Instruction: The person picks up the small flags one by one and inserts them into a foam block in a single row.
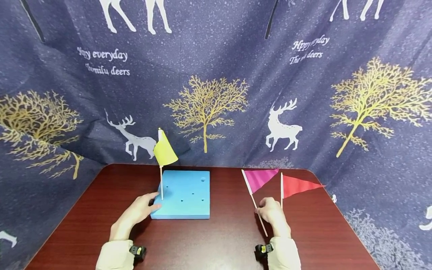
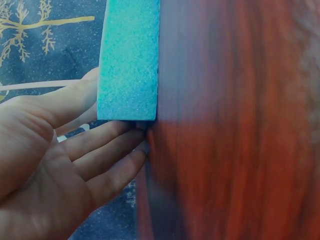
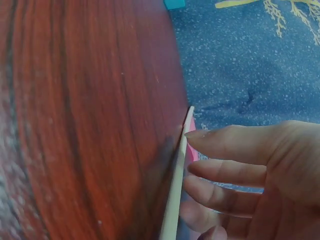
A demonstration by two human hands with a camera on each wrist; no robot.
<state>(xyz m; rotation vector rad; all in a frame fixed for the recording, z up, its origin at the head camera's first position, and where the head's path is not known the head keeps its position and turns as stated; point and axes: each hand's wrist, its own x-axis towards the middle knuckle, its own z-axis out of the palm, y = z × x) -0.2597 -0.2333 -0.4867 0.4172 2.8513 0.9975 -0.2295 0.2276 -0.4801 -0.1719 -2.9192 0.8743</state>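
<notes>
A blue foam block (image 1: 185, 195) with several small holes lies on the table. A yellow flag (image 1: 165, 152) stands upright near its left edge. At that edge, my left hand (image 1: 140, 210) rests with its thumb over the top and its other fingers, fairly straight, against the side. My right hand (image 1: 271, 213) pinches the thin pole (image 3: 172, 200) of a magenta triangular flag (image 1: 260, 178) between thumb and fingers. Beside it lies a red triangular flag (image 1: 298, 185), its lower pole hidden behind my right hand.
The dark red wooden table (image 1: 229, 232) ends at a patterned blue cloth (image 1: 219, 48) hanging behind it. The red flag's tip reaches the table's right edge. Both sleeves have a small black wrist device on them.
</notes>
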